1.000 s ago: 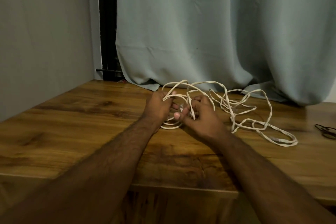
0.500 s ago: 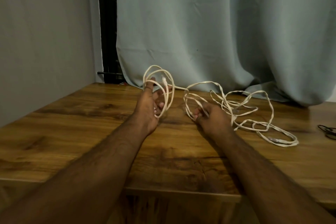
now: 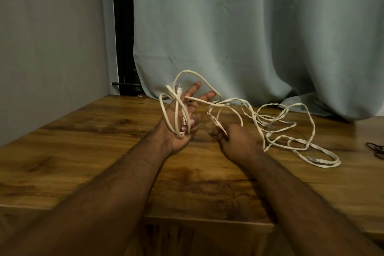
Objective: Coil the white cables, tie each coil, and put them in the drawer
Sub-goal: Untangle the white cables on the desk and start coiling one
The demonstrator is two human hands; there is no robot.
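Note:
A long white cable (image 3: 286,129) lies in loose tangled loops on the wooden table (image 3: 87,151), trailing to the right. My left hand (image 3: 180,122) is raised above the table with a few loops of the cable wound around its palm; its fingers are spread and a clear plug sits near the fingertips. My right hand (image 3: 234,141) is lower and to the right, with its fingers pinched on a strand of the same cable. No drawer is in view.
A pale curtain (image 3: 249,37) hangs behind the table and rests on its back edge. A grey wall (image 3: 52,48) stands at the left. A dark thin cable (image 3: 376,148) lies at the table's right edge.
My left hand rose further and turned palm up with the loops around it. My right hand pulled back slightly while holding the strand.

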